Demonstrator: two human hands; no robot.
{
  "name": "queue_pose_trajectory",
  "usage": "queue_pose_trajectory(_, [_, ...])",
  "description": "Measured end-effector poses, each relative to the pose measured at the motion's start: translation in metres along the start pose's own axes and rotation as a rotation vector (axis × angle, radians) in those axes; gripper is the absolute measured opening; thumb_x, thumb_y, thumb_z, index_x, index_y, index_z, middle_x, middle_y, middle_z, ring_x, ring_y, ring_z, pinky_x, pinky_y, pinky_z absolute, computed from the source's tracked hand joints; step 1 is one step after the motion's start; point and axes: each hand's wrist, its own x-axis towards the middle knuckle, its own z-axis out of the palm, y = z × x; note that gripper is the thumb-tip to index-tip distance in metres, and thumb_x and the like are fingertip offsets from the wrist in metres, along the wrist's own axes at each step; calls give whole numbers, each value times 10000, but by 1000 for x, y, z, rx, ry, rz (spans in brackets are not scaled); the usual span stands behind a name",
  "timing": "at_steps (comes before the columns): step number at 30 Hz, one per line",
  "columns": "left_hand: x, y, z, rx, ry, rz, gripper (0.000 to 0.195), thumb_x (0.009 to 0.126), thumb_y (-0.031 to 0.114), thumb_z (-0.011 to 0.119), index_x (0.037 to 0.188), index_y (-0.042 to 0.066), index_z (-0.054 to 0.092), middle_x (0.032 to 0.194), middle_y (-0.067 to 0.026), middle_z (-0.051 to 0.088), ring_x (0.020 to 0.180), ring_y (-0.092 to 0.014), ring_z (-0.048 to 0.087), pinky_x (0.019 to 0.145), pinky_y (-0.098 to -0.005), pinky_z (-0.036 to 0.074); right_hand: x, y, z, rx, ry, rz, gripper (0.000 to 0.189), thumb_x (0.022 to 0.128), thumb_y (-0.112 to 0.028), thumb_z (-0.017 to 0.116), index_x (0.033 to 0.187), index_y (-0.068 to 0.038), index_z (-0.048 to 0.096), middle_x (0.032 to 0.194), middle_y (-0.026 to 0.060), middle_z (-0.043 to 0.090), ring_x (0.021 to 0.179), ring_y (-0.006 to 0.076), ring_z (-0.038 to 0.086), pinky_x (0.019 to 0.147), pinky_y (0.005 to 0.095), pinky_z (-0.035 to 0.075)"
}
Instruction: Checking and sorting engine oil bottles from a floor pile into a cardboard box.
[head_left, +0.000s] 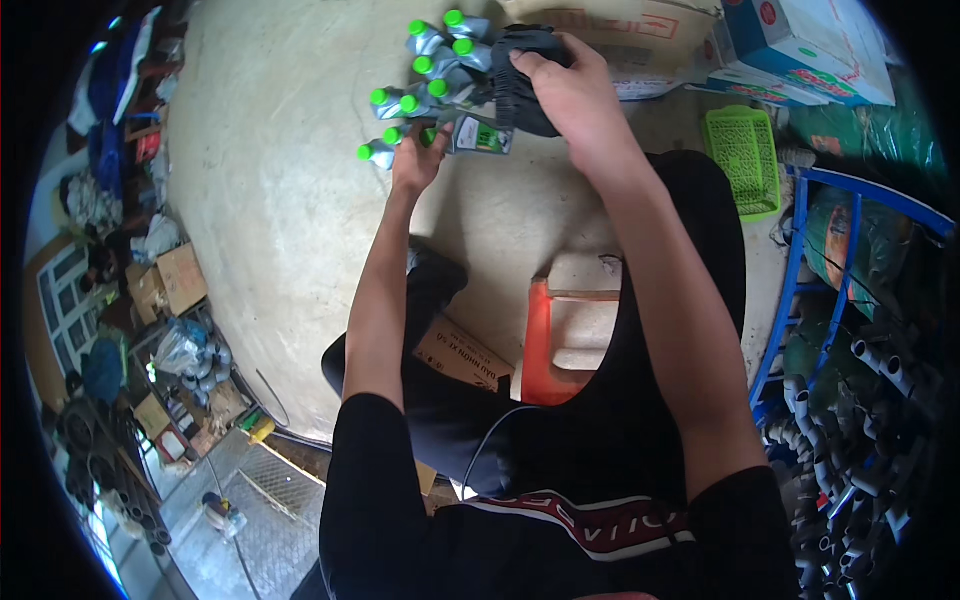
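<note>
My left hand (420, 156) has its fingers around the neck of a grey plastic bottle (484, 136) with a green cap and a green-and-white label. Bunched in my right hand (574, 86) is a black cloth (521, 79) with a ribbed edge, just above and right of that bottle. Several more grey bottles (454, 64) with green caps stand grouped on the concrete floor beyond my left hand. Two others, one with its green cap (365, 152) at the near left, are close beside my fingers. The cloth and my right hand cover part of the group.
A cardboard box (660, 45) lies behind my right hand, near blue-and-white cartons (810, 52). To the right are a green plastic basket (742, 161), a blue metal frame (799, 225) and grey pipe fittings (832, 465). An orange-red plastic stool (538, 337) and a printed carton (465, 352) are by my legs.
</note>
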Motion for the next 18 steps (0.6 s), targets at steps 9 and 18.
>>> queue_pose_trajectory(9, [-232,48,-117,-1333,493,-159,603,1060,578,408,1183,38,647,1059,-100,701,997,-227,671,889,-392,540,-119,23,69,-61,-882,523,475,993,-469,626,1251,-70,634,1043,37,708,901,132,657,822,323,527])
queue_pose_trajectory(18, [-285,-14,-92,-1373,502,-559,615,1027,627,461,1094,32,601,912,-94,674,805,-223,676,750,-419,593,-231,81,83,-101,-777,754,487,1020,-506,583,1258,-81,603,1087,39,673,920,136,652,820,347,548])
